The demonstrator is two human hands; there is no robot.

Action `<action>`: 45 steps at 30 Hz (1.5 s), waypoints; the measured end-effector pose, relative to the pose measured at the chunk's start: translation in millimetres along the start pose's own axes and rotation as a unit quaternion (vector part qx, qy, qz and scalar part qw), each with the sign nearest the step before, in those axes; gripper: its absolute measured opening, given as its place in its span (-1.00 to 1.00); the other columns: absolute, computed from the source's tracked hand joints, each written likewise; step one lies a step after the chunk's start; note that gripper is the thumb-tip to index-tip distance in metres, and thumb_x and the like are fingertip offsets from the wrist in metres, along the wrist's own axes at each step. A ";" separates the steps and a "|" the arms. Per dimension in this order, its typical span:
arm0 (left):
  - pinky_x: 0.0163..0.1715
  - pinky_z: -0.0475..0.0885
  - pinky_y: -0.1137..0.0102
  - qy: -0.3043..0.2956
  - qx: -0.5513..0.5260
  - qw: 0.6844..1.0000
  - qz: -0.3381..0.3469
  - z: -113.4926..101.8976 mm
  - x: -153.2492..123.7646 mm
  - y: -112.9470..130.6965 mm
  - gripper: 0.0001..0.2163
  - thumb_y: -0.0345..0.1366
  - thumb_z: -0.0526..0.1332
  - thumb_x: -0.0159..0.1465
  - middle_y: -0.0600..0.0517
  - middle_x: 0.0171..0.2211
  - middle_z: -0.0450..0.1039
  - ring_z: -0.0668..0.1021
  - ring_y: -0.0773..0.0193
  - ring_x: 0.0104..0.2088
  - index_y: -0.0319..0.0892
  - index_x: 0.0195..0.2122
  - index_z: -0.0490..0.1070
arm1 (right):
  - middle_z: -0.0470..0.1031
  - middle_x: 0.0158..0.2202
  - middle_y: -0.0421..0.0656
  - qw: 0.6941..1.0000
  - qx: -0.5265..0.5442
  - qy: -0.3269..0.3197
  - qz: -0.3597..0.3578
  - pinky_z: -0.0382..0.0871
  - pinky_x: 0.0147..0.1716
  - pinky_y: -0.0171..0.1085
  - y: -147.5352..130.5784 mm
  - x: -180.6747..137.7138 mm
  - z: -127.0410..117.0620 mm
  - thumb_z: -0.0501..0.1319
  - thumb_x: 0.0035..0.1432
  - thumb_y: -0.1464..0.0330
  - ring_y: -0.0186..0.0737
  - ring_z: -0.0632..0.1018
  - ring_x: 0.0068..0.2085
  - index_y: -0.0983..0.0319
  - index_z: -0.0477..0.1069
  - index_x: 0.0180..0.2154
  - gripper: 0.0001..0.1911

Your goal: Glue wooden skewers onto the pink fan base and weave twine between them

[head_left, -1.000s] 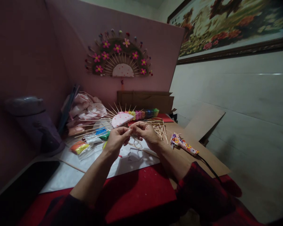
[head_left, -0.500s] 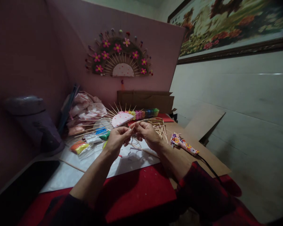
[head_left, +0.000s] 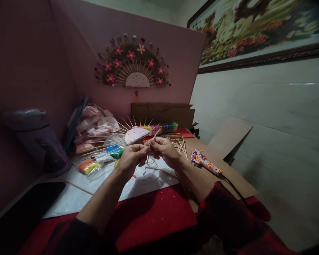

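My left hand [head_left: 132, 157] and my right hand [head_left: 165, 150] meet above the table, thumbs and fingertips pinched together. Between them they hold a thin piece of twine [head_left: 157, 134], whose pale end sticks up above my right fingers. Loose loops of the strand [head_left: 152, 163] hang or lie just below the hands. Right behind them is a half-round piece covered in white dotted cloth [head_left: 136, 135], with thin sticks [head_left: 110, 134] fanning out from it. What exactly lies between the fingertips is hidden.
Bags of coloured clay [head_left: 89, 166] lie left on white sheeting [head_left: 66, 205]. A flowered glue gun [head_left: 205, 163] with a black cord rests on cardboard at right, near loose sticks [head_left: 179, 146]. A purple bottle [head_left: 37, 141] stands left. A finished fan [head_left: 134, 63] hangs behind.
The twine end by my right hand pointed sideways to the right and now stands up. Both hands stay pinched together in nearly the same place. The view has shifted slightly.
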State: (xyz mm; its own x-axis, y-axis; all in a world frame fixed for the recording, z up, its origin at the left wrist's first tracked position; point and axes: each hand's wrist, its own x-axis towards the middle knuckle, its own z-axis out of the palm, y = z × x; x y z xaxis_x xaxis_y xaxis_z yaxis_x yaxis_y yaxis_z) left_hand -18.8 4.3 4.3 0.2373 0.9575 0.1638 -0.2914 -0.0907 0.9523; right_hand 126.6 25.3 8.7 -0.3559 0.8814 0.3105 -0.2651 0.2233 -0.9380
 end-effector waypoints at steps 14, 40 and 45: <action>-0.72 0.04 0.54 -0.006 0.014 1.000 0.016 -1.2 1.2 -2.6 -0.69 -0.13 0.41 -0.05 0.14 -0.74 0.23 0.21 0.52 -0.72 -0.29 -0.58 0.40 | 0.27 -0.62 -0.32 0.999 -0.022 0.004 -0.025 0.03 -0.67 -0.42 1.1 0.7 -1.6 0.36 -0.08 0.08 -0.49 0.20 -0.65 0.27 0.35 -0.49 -0.61; -0.77 -0.01 0.54 -0.021 0.050 0.999 0.003 -1.1 -1.2 -0.8 -0.69 -0.11 0.37 0.02 0.03 -0.62 0.40 0.24 0.54 -0.75 -0.32 -0.55 0.45 | 0.28 -0.62 -0.32 0.999 -0.017 0.006 -0.038 0.04 -0.63 -0.38 4.1 2.5 -0.1 0.31 -0.02 0.10 -0.46 0.24 -0.62 0.26 0.36 -0.45 -0.64; -0.79 0.02 0.55 0.011 0.045 0.999 0.003 -0.8 0.4 0.2 -0.68 -0.13 0.41 -0.07 0.04 -0.63 0.40 0.26 0.52 -0.75 -0.30 -0.56 0.42 | 0.29 -0.59 -0.30 1.000 -0.002 0.012 -0.021 0.06 -0.63 -0.40 2.3 2.3 0.7 0.29 -0.03 0.06 -0.46 0.25 -0.60 0.29 0.41 -0.40 -0.60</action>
State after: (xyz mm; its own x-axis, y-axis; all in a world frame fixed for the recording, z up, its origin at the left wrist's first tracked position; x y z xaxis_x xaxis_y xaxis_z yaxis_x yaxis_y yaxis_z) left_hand -19.5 4.9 4.3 0.2145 0.9627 0.1651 -0.2081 -0.1201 0.9707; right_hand 124.6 27.6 7.3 -0.3219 0.8812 0.3463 -0.2761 0.2625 -0.9246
